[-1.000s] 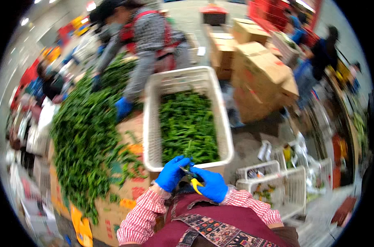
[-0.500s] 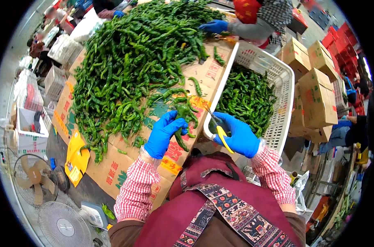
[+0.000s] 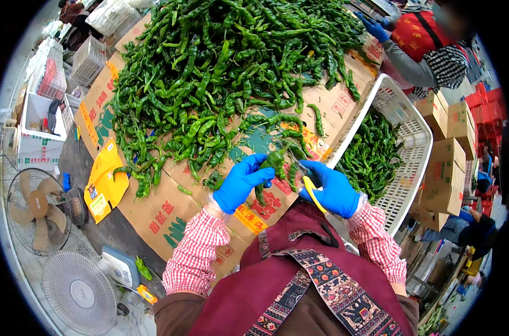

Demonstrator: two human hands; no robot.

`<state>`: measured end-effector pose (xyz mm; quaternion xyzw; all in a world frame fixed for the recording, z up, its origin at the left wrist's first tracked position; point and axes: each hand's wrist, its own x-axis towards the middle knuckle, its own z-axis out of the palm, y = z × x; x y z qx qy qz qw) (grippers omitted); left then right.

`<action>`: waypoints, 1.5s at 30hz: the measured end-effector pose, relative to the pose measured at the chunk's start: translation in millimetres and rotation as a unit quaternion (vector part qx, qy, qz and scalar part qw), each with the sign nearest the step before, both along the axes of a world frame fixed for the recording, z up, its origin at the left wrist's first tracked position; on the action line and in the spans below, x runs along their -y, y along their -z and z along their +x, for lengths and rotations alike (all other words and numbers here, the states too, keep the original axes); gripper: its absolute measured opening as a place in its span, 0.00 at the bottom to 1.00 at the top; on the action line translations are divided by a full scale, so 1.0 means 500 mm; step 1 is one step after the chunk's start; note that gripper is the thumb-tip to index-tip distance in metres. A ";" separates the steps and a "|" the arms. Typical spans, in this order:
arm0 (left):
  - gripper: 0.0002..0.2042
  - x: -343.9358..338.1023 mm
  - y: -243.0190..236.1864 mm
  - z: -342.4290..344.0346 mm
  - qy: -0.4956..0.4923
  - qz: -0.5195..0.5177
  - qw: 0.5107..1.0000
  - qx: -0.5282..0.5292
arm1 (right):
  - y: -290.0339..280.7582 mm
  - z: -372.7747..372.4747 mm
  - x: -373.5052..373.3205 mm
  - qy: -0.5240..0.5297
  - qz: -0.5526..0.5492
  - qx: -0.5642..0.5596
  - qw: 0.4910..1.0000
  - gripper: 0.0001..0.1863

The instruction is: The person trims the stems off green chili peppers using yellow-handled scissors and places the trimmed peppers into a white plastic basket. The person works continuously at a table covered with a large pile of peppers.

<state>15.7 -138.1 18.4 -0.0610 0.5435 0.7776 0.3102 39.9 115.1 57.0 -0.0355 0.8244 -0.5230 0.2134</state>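
In blue gloves, my left hand [image 3: 241,182] grips a small bunch of green peppers [image 3: 273,164] above the printed cardboard [image 3: 167,218]. Just right of it, my right hand [image 3: 333,190] holds yellow-handled scissors [image 3: 313,193], whose metal blades point toward that bunch. Beyond both hands a large pile of long, wrinkled green peppers [image 3: 209,67] covers much of the cardboard, with loose ones at its near edge. At the right, beside the cardboard, a white perforated plastic crate [image 3: 411,162] holds more green peppers [image 3: 369,157]. A torn yellow bag [image 3: 106,179] lies at the left.
A co-worker in gray sleeves and red vest [image 3: 417,33] works at the upper right. Cardboard boxes [image 3: 442,179] and red crates [image 3: 486,106] stand right. White crates [image 3: 89,59] and two fans [image 3: 39,210] [image 3: 81,294] are at left. A weighing scale [image 3: 120,269] sits lower left.
The view has turned toward the pile. My hands separated after one second ago, the left taking hold of peppers; since half a second ago the scissors have moved closer to that bunch.
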 end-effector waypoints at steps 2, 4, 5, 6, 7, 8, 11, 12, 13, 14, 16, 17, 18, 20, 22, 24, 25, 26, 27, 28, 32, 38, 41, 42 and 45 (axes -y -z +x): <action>0.24 0.010 0.015 -0.001 0.020 -0.009 1.000 -0.013 | 0.004 -0.022 0.017 -0.010 -0.006 0.003 1.000 0.34; 0.24 0.011 0.028 -0.007 0.014 0.006 1.000 -0.010 | -0.009 -0.050 0.029 -0.025 0.032 0.022 0.999 0.29; 0.25 0.013 0.037 -0.011 0.012 0.013 1.000 -0.009 | 0.000 -0.062 0.028 -0.007 -0.021 0.077 0.997 0.26; 0.25 0.016 0.055 -0.015 0.004 0.004 1.000 0.006 | 0.012 -0.073 0.024 0.011 -0.073 0.132 0.988 0.23; 0.25 0.018 0.054 -0.020 -0.012 -0.028 1.000 0.001 | 0.021 -0.086 0.023 0.031 -0.128 0.184 0.974 0.21; 0.25 0.019 0.052 -0.025 -0.027 -0.060 0.998 -0.004 | 0.021 -0.094 0.028 0.042 -0.123 0.166 0.977 0.16; 0.24 0.032 0.046 -0.078 -0.084 -0.195 0.973 -0.088 | 0.032 -0.118 0.023 0.087 -0.160 0.163 0.970 0.16; 0.20 0.044 0.043 -0.121 -0.088 -0.276 0.951 -0.107 | 0.052 -0.125 0.009 0.097 -0.185 0.167 0.964 0.17; 0.16 0.059 0.033 -0.172 -0.095 -0.358 0.921 -0.124 | 0.063 -0.131 0.001 0.103 -0.189 0.183 0.959 0.17; 0.16 0.066 0.026 -0.223 -0.137 -0.402 0.889 -0.172 | 0.074 -0.138 -0.006 0.110 -0.190 0.197 0.955 0.17; 0.17 0.083 0.023 -0.331 -0.199 -0.477 0.816 -0.258 | 0.090 -0.151 -0.014 0.114 -0.190 0.214 0.951 0.17; 0.19 0.087 0.038 -0.391 -0.218 -0.502 0.782 -0.299 | 0.105 -0.152 -0.021 0.117 -0.192 0.212 0.951 0.17; 0.20 0.094 0.049 -0.441 -0.233 -0.534 0.744 -0.326 | 0.110 -0.157 -0.025 0.116 -0.198 0.216 0.949 0.17; 0.22 0.086 0.058 -0.526 -0.226 -0.588 0.693 -0.351 | 0.115 -0.173 -0.036 0.118 -0.210 0.216 0.946 0.17; 0.24 0.064 0.063 -0.575 -0.161 -0.658 0.659 -0.327 | 0.116 -0.183 -0.044 0.123 -0.221 0.210 0.944 0.17; 0.24 0.067 0.078 -0.588 -0.137 -0.664 0.670 -0.302 | 0.107 -0.192 -0.045 0.133 -0.225 0.197 0.945 0.17; 0.25 0.074 0.084 -0.594 -0.126 -0.666 0.676 -0.289 | 0.104 -0.198 -0.046 0.137 -0.226 0.189 0.946 0.17; 0.24 0.081 0.073 -0.579 -0.151 -0.660 0.676 -0.290 | 0.106 -0.201 -0.050 0.129 -0.231 0.197 0.944 0.18; 0.19 0.110 0.090 -0.568 -0.193 -0.606 0.703 -0.318 | 0.109 -0.204 -0.056 0.119 -0.237 0.204 0.942 0.18; 0.17 0.124 0.085 -0.538 -0.247 -0.487 0.774 -0.320 | 0.113 -0.203 -0.056 0.107 -0.241 0.214 0.941 0.18; 0.11 0.085 -0.012 -0.416 -0.395 -0.136 0.879 -0.230 | 0.097 -0.203 -0.029 0.061 -0.263 0.201 0.942 0.23; 0.11 0.078 0.015 -0.297 -0.404 0.136 0.896 -0.126 | 0.086 -0.206 0.039 -0.059 -0.191 0.109 0.974 0.29; 0.11 0.053 0.031 -0.257 -0.385 0.166 0.899 -0.128 | 0.089 -0.209 0.058 -0.072 -0.176 0.117 0.975 0.27; 0.11 0.046 0.038 -0.247 -0.376 0.176 0.900 -0.132 | 0.078 -0.211 0.060 -0.052 -0.205 0.143 0.967 0.26; 0.11 0.033 0.059 -0.216 -0.366 0.146 0.912 -0.112 | 0.073 -0.206 0.060 -0.008 -0.189 0.113 0.976 0.28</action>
